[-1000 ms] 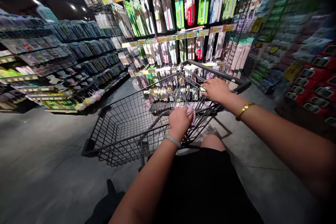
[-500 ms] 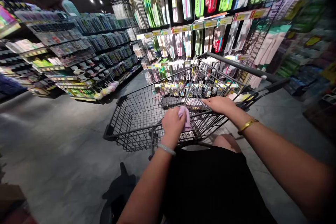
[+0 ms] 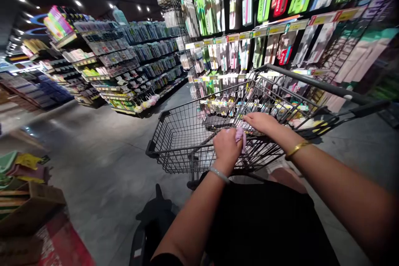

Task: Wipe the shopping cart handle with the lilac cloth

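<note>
At the near rim of the cart point(image 3: 174, 133), left hand point(image 3: 227, 147) is fisted tight around a pink cloth point(image 3: 241, 135). Right hand point(image 3: 263, 122) lies flat and open on the wire just right of it, holding nothing.

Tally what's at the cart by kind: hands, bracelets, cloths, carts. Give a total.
Hands: 2, the left hand and the right hand
Bracelets: 2, a pale bracelet and a gold bracelet
Cloths: 1, a pink cloth in the left hand's grip
Carts: 1, the cart
Total: 6
</note>
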Available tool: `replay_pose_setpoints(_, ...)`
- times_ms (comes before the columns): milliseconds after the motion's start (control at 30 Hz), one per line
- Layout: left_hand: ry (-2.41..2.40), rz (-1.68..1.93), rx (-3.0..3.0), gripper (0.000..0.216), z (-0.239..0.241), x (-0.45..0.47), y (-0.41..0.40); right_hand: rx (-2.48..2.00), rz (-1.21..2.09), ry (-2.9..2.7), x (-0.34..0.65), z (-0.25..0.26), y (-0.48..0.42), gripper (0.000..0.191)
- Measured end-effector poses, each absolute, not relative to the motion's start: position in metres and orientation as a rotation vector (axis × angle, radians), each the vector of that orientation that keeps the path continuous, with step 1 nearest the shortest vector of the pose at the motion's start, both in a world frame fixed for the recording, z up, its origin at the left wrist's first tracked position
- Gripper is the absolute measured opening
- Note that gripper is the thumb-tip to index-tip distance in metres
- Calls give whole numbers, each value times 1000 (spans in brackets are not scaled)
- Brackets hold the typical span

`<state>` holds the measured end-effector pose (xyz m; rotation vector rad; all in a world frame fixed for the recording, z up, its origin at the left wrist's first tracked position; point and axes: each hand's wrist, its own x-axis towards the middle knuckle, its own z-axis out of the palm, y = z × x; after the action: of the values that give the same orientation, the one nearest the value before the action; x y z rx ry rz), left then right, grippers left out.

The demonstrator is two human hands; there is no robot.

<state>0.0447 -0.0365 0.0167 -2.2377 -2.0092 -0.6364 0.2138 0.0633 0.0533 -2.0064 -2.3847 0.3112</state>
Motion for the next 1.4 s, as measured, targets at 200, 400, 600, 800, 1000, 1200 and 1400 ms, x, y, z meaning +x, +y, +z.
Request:
replay_pose_setpoints(200, -1910, -643, -2248, 34, 2, -6, -51, -1808, 489, -2560, 155, 29, 57, 63)
replay_pose_setpoints(400, -2166, -684, -1980, 36, -10, -57, -68, -1827, 189, -2527, 154, 18, 46, 69)
replay_pose_setpoints(600, -1838, -656, -2207, 39, -17, -68, -72, -1808, 271, -2535, 155, 20, 46, 64)
replay_pose_setpoints(800, -2143, -916, -1748, 39, -32, -153, -76, -1786, 343, -2526, 153, 22, 45, 59)
replay_pose_setpoints(1000, -2026, -982, -1679, 41, -64, -142, -87, -1765, 375, -2542, 155, 22, 46, 50)
replay_pose_setpoints(1200, -1963, -951, -1693, 33, -84, -166, -103, -1748, 371, -2545, 156, 19, 48, 47)
replay_pose_setpoints(1400, -2248, -1117, -1109, 43, -58, -191, -101, -1758, 381, -2550, 156, 15, 51, 46)
